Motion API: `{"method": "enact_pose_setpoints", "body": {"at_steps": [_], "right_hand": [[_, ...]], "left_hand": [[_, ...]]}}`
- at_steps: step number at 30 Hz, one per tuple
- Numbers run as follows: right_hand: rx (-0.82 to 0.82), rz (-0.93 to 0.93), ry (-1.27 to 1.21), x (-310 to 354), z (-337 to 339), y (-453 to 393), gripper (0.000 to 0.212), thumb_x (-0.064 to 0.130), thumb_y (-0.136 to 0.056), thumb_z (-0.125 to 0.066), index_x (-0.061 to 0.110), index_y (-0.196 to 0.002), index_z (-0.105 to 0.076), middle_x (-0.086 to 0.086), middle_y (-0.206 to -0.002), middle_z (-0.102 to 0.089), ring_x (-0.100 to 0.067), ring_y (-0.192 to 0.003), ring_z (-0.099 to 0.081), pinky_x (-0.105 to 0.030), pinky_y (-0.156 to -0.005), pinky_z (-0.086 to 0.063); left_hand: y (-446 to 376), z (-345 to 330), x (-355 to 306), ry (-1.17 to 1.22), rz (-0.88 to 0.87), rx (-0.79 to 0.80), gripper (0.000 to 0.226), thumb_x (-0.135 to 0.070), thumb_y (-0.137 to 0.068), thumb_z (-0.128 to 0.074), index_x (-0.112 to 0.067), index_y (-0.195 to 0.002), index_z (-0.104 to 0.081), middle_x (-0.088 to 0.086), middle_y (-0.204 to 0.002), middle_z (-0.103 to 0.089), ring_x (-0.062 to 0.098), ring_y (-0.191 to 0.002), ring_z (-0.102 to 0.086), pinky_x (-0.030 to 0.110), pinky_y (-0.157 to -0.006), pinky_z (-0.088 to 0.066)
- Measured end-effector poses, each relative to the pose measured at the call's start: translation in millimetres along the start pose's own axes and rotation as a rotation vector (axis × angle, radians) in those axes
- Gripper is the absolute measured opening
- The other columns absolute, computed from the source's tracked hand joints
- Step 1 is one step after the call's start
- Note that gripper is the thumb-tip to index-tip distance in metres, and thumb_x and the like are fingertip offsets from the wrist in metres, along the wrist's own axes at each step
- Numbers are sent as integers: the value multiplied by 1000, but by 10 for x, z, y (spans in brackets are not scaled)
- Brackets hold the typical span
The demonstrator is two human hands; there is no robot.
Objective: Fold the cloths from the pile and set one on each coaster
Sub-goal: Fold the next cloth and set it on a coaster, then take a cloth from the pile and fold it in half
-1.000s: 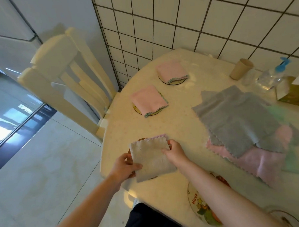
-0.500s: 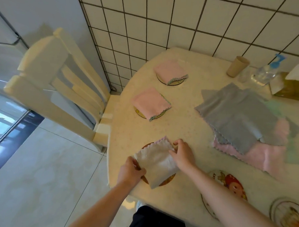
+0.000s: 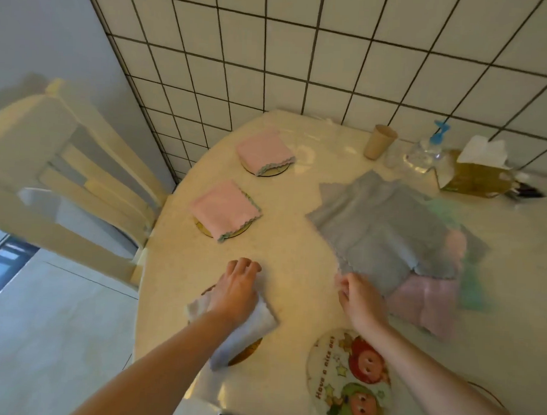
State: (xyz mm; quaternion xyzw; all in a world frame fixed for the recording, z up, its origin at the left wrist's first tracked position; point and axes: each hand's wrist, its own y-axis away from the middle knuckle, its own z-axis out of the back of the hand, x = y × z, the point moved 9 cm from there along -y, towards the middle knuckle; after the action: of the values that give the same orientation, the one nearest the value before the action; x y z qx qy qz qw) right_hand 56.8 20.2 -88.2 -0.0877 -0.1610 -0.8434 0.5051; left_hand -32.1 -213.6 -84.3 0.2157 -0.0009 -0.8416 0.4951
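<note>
Head view | our left grip [image 3: 235, 292] lies flat, fingers straight, pressing the folded white cloth [image 3: 248, 331] onto its round brown coaster [image 3: 247, 352] | our right grip [image 3: 360, 300], loosely curled, holds nothing, beside the grey-topped cloth pile [image 3: 383, 237] | cream worktop [image 3: 294, 271].

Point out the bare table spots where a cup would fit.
Bare: the strip between the two pink folded cloths and the grey cloth pile, and between both hands. Crowded: the back right by the brown paper cup and tissue box.

Left hand [image 3: 235, 292] flat, right hand [image 3: 357, 297] loosely curled
</note>
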Motion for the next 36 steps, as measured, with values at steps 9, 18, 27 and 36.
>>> {"method": "enact_pose_setpoints", "body": {"at_steps": [9,18,27,36], "right_hand": [[126,183,391,-1003,5,-426,33,27,-57,-79,15,-79,-57,-6,-78,-57,-29,-68,-60,-37,-46,-45],[79,597,347,-786,208,-430,33,50,-57,-69,23,-72,-60,4,-74,-59,-16,-71,-59,-29,-50,-45],[128,442,97,-931,326,-542,27,35,-64,-79,28,-70,-53,9,-68,-57,-5,-55,-54,-19,-46,-31],[20,289,-335,-971,1345,-1110,21,39,-97,-34,23,-92,-46,-2,-67,-64,-18,-55,-63,-38,-51,-51]], "left_hand": [[-654,-691,-1659,-96,-245,148,51,-16,-92,-46,-20,-142,-39,-3,-150,-33,18,-140,-24,33,-113,-29],[-1085,-958,-1969,-138,-156,192,52,-30,-92,-47,-26,-143,-37,-3,-149,-33,22,-138,-26,37,-106,-38],[-1209,-937,-1939,-208,-223,221,55,-49,-89,-51,-33,-140,-38,-7,-143,-36,21,-131,-31,36,-106,-35],[-1879,-392,-1796,-158,-11,-40,30,-38,-91,-45,-32,-114,-65,-6,-120,-50,25,-115,-38,37,-90,-30]]}}
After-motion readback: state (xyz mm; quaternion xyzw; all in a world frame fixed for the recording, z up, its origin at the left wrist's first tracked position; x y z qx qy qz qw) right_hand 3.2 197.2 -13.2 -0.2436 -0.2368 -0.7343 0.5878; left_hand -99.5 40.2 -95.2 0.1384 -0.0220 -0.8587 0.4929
